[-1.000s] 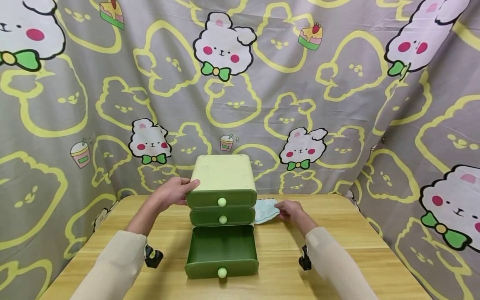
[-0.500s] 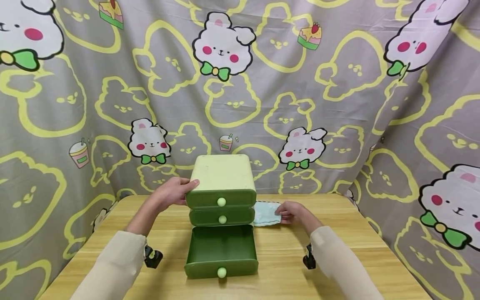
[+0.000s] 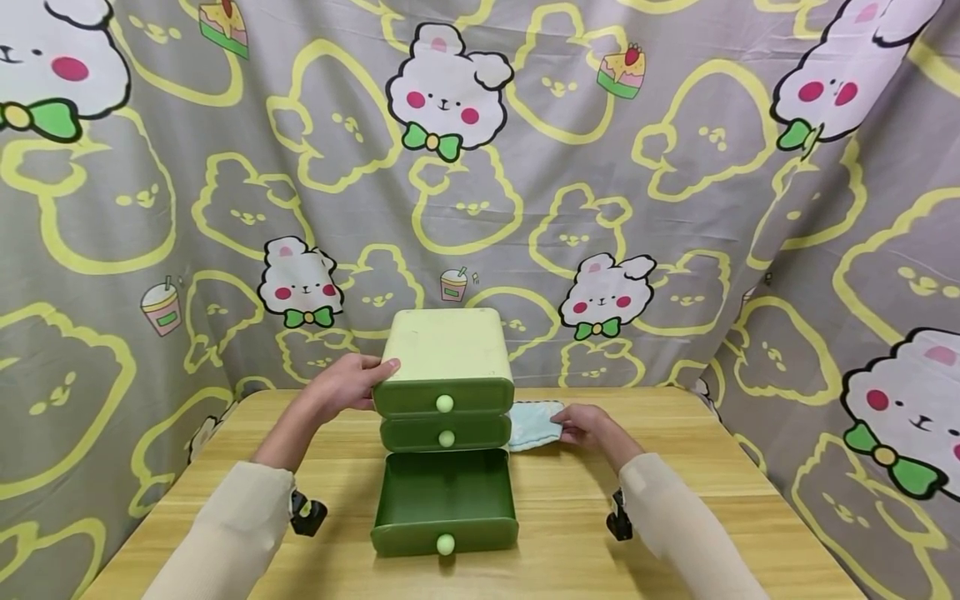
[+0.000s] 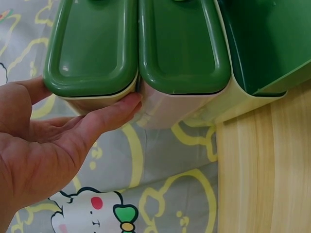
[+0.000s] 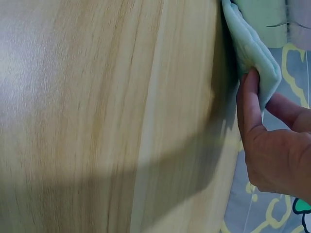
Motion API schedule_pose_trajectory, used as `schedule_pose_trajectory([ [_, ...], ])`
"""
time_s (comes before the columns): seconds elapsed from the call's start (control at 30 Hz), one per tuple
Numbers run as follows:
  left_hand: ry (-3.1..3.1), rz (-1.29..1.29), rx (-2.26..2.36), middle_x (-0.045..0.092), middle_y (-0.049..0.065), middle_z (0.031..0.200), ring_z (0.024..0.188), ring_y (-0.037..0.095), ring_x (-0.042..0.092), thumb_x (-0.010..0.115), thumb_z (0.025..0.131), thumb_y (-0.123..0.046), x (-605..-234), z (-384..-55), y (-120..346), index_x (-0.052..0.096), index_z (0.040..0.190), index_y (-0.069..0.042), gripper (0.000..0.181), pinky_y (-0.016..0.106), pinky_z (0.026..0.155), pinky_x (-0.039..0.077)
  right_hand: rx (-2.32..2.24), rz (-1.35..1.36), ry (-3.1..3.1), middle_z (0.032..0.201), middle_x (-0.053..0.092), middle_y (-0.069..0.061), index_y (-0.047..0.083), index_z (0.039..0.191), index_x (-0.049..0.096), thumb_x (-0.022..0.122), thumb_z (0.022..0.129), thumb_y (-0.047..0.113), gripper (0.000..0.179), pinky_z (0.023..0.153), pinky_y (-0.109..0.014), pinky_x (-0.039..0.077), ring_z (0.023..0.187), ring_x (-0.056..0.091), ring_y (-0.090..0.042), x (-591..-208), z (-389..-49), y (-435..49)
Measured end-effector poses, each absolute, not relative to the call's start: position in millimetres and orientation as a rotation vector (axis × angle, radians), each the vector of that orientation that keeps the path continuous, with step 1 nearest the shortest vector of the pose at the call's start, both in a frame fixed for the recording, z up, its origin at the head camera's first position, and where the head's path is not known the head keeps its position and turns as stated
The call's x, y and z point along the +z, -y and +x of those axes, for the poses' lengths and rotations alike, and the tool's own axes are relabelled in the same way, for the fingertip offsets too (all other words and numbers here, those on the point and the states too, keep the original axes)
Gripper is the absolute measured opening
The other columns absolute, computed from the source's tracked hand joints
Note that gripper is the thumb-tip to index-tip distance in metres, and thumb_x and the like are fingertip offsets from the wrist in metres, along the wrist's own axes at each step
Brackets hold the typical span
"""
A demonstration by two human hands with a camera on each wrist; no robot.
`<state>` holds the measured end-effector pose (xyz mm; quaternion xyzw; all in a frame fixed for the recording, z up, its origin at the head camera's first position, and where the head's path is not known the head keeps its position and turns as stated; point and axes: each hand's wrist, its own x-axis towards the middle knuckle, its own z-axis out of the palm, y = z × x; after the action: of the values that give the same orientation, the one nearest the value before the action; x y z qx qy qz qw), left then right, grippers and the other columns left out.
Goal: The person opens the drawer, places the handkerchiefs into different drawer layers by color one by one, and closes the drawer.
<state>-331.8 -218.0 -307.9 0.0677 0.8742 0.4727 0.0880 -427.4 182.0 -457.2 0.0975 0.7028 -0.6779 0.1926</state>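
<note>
A small green drawer cabinet (image 3: 448,346) with a pale yellow-green shell stands mid-table. Its bottom drawer (image 3: 446,496) is pulled out and its inside shows bare; the two upper drawers are closed. My left hand (image 3: 347,387) holds the cabinet's upper left side, thumb by the top edge; in the left wrist view the fingers (image 4: 109,114) lie against the shell beside the drawer fronts. To the cabinet's right, my right hand (image 3: 588,425) pinches a pale blue cloth (image 3: 534,423) between thumb and fingers. In the right wrist view the folded cloth (image 5: 252,51) hangs close to the cabinet's side.
The wooden table (image 3: 600,525) spreads around the cabinet. Behind it and on both sides hangs a grey curtain (image 3: 480,200) with cartoon rabbits. A black wrist camera (image 3: 306,512) sits on the left wrist and another black camera (image 3: 619,515) on the right.
The right hand has shifted slightly right with the cloth, whose right end looks flatter and wider than a second ago. The left hand and cabinet have not moved.
</note>
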Motion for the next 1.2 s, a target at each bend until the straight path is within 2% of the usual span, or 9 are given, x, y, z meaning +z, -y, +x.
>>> schedule_pose_trajectory([
  [0.13, -2.602, 0.197, 1.405, 0.071, 0.01, 0.106, 0.097, 0.015, 0.067, 0.049, 0.107, -0.045, -308.5, -331.8, 218.4, 0.049, 0.145, 0.005, 0.063, 0.037, 0.091, 0.058, -1.94, 0.296, -1.94, 0.07, 0.068, -0.007, -0.006, 0.091, 0.064, 0.057, 0.095, -0.007, 0.007, 0.066, -0.021, 0.06, 0.063, 0.069, -0.012, -449.3, -423.7, -183.1],
  [0.27, -2.608, 0.198, 1.4, 0.071, 0.011, 0.107, 0.099, 0.016, 0.067, 0.049, 0.107, -0.046, -308.8, -332.1, 218.9, 0.048, 0.146, 0.005, 0.064, 0.037, 0.092, 0.058, -1.937, 0.281, -1.959, 0.068, 0.069, -0.006, -0.006, 0.092, 0.064, 0.057, 0.095, -0.006, 0.007, 0.068, -0.022, 0.06, 0.062, 0.069, -0.011, -439.3, -419.8, -183.9],
  [0.37, -2.613, 0.195, 1.397, 0.071, 0.011, 0.107, 0.1, 0.017, 0.067, 0.049, 0.107, -0.046, -309.0, -332.3, 219.1, 0.048, 0.146, 0.005, 0.065, 0.038, 0.093, 0.058, -1.943, 0.239, -1.982, 0.07, 0.069, -0.007, -0.01, 0.098, 0.063, 0.057, 0.094, -0.007, 0.008, 0.069, -0.023, 0.061, 0.063, 0.07, -0.012, -432.1, -416.4, -184.9],
  [0.53, -2.608, 0.19, 1.397, 0.071, 0.011, 0.108, 0.1, 0.016, 0.067, 0.049, 0.107, -0.046, -309.9, -332.7, 219.2, 0.047, 0.146, 0.005, 0.065, 0.038, 0.093, 0.058, -1.965, 0.148, -2.004, 0.076, 0.07, -0.008, -0.019, 0.113, 0.058, 0.055, 0.094, -0.009, 0.022, 0.071, -0.026, 0.061, 0.069, 0.071, -0.013, -419.9, -408.7, -188.4],
  [0.77, -2.618, 0.191, 1.392, 0.07, 0.01, 0.106, 0.099, 0.016, 0.067, 0.049, 0.107, -0.045, -309.5, -333.4, 220.1, 0.047, 0.146, 0.006, 0.064, 0.038, 0.092, 0.059, -1.882, -0.045, -2.047, 0.082, 0.072, -0.006, -0.022, 0.124, 0.052, 0.054, 0.096, -0.005, 0.033, 0.074, -0.024, 0.061, 0.075, 0.072, -0.012, -394.1, -395.0, -191.7],
  [1.2, -2.645, 0.217, 1.364, 0.069, 0.005, 0.091, 0.085, 0.013, 0.064, 0.049, 0.107, -0.044, -307.1, -334.2, 220.0, 0.054, 0.14, 0.005, 0.059, 0.031, 0.083, 0.059, -1.792, -0.256, -1.994, 0.097, 0.074, -0.009, -0.02, 0.126, 0.053, 0.054, 0.096, -0.004, 0.034, 0.081, -0.028, 0.061, 0.088, 0.073, -0.014, -342.6, -345.9, -183.0],
])
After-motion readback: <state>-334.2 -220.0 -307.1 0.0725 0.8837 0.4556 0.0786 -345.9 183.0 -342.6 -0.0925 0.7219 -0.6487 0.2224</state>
